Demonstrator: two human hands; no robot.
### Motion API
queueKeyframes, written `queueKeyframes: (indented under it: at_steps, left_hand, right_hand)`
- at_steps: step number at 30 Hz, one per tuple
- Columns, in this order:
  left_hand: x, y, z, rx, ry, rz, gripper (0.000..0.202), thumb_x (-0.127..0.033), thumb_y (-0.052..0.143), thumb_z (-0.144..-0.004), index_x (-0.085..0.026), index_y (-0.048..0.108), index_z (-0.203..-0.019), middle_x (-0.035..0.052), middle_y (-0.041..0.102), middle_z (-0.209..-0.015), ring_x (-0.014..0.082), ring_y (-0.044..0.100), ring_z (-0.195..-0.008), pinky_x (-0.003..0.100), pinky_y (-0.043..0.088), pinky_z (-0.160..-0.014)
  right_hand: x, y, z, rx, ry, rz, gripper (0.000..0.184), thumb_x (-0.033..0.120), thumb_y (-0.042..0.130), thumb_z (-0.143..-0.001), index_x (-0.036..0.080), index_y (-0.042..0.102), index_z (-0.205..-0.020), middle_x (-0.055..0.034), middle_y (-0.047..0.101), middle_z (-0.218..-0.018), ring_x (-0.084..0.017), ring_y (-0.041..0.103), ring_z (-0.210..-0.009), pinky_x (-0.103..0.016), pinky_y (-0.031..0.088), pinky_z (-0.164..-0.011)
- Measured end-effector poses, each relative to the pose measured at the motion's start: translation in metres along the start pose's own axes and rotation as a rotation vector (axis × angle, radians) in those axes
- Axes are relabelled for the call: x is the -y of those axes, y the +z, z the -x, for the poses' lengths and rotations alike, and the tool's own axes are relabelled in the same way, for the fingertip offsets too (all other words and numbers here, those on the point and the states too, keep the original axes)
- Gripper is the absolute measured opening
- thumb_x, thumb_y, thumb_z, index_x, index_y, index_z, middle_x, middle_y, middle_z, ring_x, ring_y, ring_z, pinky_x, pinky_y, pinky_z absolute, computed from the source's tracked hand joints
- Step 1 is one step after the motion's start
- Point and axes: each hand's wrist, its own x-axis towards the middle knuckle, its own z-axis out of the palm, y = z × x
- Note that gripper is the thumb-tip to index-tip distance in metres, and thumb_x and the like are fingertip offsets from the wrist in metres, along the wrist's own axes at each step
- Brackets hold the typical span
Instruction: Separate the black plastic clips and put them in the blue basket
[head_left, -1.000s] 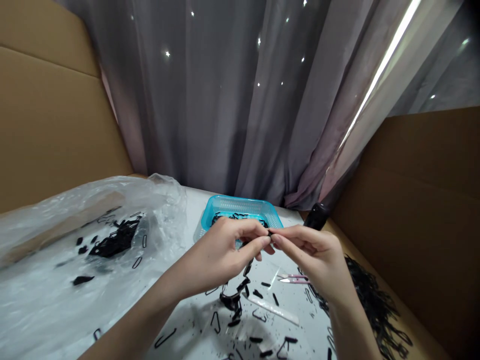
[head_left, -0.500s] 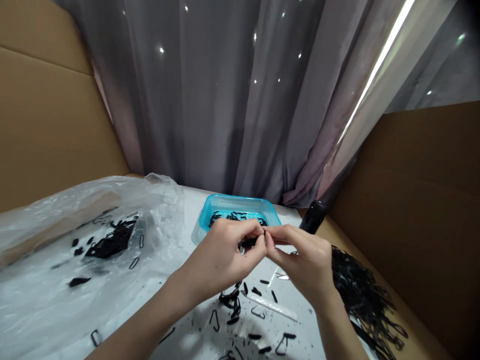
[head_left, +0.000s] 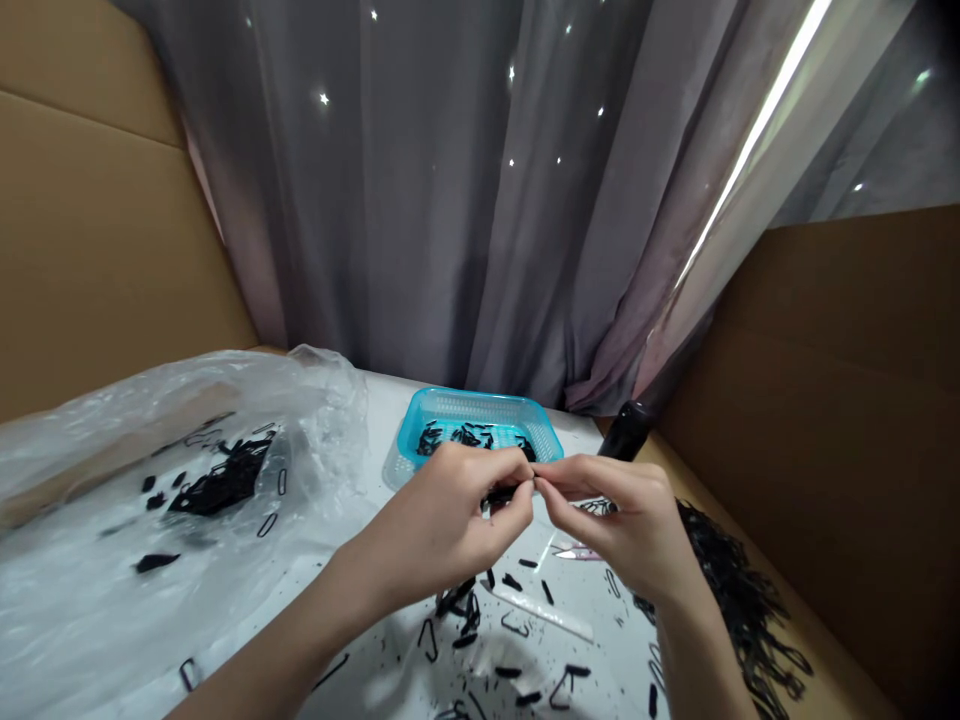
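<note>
Both forearms reached in from the lower edge and converged near the middle of the view. The left hand (head_left: 442, 520) was curled, knuckles up, its thumb and forefinger pressed together at the tips in a pinch. The right hand (head_left: 626, 530) faced it, palm turned inward, thumb and forefinger likewise pinched, the remaining fingers (head_left: 600, 520) loosely folded beneath. The two pinches met tip to tip, touching. Both wrists were bare and slightly bent.
</note>
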Motion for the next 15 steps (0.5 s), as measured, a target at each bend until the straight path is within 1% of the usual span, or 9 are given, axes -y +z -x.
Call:
queueKeyframes:
  at_steps: [3,6,8,11,15]
  left_hand:
    - [0.002,0.005,-0.002,-0.044,-0.006,-0.016,0.022,-0.014,0.049,-0.089,-0.016,0.057,-0.068,-0.0052,0.054,-0.059,0.0085,0.047,-0.054,0.023,0.033,-0.052]
    - [0.001,0.005,-0.004,-0.091,-0.010,0.006,0.021,-0.013,0.051,-0.088,-0.016,0.059,-0.069,-0.0050,0.057,-0.060,0.0083,0.050,-0.055,0.022,0.034,-0.053]
    - [0.000,0.002,-0.004,-0.092,-0.019,0.051,0.020,-0.014,0.052,-0.090,-0.016,0.061,-0.072,-0.0046,0.062,-0.063,0.0082,0.054,-0.057,0.021,0.036,-0.053]
    - [-0.002,-0.004,-0.003,-0.053,-0.014,0.132,0.020,-0.016,0.053,-0.093,-0.017,0.065,-0.077,-0.0041,0.069,-0.069,0.0082,0.061,-0.063,0.018,0.039,-0.054]
    - [0.001,-0.008,-0.001,-0.014,0.010,0.161,0.019,-0.018,0.053,-0.094,-0.018,0.067,-0.081,-0.0044,0.071,-0.075,0.0085,0.064,-0.070,0.017,0.042,-0.057]
  right_hand:
    - [0.000,0.008,-0.001,-0.071,-0.061,0.067,0.008,0.015,0.064,-0.086,0.016,0.071,-0.085,-0.0015,0.073,-0.074,-0.011,0.070,-0.064,-0.018,0.059,-0.065]
    - [-0.002,0.013,-0.002,-0.134,-0.046,0.050,0.008,0.016,0.063,-0.086,0.015,0.070,-0.082,-0.0020,0.072,-0.073,-0.011,0.071,-0.064,-0.019,0.059,-0.065]
    - [-0.004,0.012,-0.002,-0.113,0.020,-0.032,0.008,0.018,0.063,-0.088,0.017,0.070,-0.084,-0.0013,0.073,-0.074,-0.012,0.071,-0.065,-0.019,0.058,-0.063]
    - [-0.006,0.005,-0.001,-0.045,0.127,-0.172,0.011,0.025,0.062,-0.091,0.020,0.072,-0.089,-0.0011,0.074,-0.078,-0.013,0.071,-0.068,-0.021,0.057,-0.060]
    - [-0.008,-0.001,0.001,0.013,0.196,-0.314,0.015,0.030,0.061,-0.092,0.023,0.073,-0.096,-0.0022,0.074,-0.081,-0.015,0.071,-0.072,-0.025,0.058,-0.063]
